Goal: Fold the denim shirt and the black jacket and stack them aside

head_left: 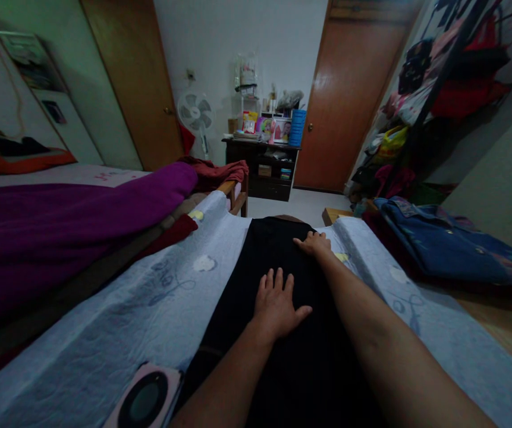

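My left hand (277, 304), fingers spread wide, and right hand (316, 242), half-open near its edge, touch the black cloth (278, 249).

Pink device (143, 397) cut off below, black cloth (233, 303) likewise, packages' (250, 122) lettering too small to read

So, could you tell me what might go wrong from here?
Pressing with the left hand might push creases into the black cloth. The right hand, near its far edge, could drag it askew over the soft grey cover. The left forearm might also nudge the pink device lying beside the cloth.
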{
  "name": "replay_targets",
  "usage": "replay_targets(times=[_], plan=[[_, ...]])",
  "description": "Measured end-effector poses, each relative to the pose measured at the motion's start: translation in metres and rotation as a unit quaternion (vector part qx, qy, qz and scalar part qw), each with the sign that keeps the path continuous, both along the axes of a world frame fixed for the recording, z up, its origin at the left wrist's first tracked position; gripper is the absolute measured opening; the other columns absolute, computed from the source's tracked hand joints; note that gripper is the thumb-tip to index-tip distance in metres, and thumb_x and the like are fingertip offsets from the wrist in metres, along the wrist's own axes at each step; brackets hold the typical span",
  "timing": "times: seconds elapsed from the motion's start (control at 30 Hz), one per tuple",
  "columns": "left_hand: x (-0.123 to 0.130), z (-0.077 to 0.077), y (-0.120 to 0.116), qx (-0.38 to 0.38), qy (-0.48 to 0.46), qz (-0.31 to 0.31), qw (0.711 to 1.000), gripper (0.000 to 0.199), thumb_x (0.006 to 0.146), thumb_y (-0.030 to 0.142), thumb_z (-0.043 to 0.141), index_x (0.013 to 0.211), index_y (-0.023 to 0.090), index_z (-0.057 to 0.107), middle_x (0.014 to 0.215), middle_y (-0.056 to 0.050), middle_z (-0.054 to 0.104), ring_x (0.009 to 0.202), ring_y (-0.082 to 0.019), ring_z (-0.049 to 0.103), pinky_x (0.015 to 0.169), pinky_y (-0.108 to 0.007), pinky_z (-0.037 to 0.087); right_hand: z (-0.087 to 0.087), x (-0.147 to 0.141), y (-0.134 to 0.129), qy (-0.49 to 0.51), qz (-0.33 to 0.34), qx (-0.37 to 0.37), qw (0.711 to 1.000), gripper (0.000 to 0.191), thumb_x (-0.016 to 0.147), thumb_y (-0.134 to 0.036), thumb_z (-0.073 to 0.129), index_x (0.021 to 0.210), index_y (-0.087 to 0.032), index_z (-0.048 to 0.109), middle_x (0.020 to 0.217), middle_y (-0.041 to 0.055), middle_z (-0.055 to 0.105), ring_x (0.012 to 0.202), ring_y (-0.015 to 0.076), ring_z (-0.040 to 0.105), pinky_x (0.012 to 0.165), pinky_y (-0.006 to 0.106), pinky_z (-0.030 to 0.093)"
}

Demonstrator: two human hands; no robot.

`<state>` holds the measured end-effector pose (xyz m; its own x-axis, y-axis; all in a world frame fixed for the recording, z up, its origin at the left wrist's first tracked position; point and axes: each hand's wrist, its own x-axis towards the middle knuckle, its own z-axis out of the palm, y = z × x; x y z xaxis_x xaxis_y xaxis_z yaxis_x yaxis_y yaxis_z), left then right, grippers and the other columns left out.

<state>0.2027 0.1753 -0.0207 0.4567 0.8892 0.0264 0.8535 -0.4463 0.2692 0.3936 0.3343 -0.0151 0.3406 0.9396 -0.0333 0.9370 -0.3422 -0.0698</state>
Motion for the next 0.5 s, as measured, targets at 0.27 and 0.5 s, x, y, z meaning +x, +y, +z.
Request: replay_targets(times=[0.27,0.5], plan=[[0.0,0.002,0.0,-0.005,0.008,0.0,1.0,0.088,0.079,0.076,0.033,0.146,0.019,0.032,0.155,-0.013,0.026,0.143,-0.036,0.016,0.113,-0.052,0.016,-0.019,-0.003,-0.009,-0.011,0.004,0.089,0.996,0.069,0.089,-0.06,0.031,0.129,-0.007,0.05,0.141,0.0222,0.04,0.131,0.0369,0.029,0.104,0.049,0.021],[-0.001,0.0,-0.001,-0.002,0.003,-0.002,1.0,0.089,0.079,0.077,0.032,0.147,0.019,0.032,0.155,-0.014,0.025,0.143,-0.035,0.015,0.114,-0.051,0.015,-0.026,0.007,0.0,0.025,0.081,0.084,0.993,0.062,0.092,-0.05,0.032,0.132,-0.005,0.045,0.145,0.0206,0.036,0.135,0.0291,0.028,0.109,0.037,0.02]])
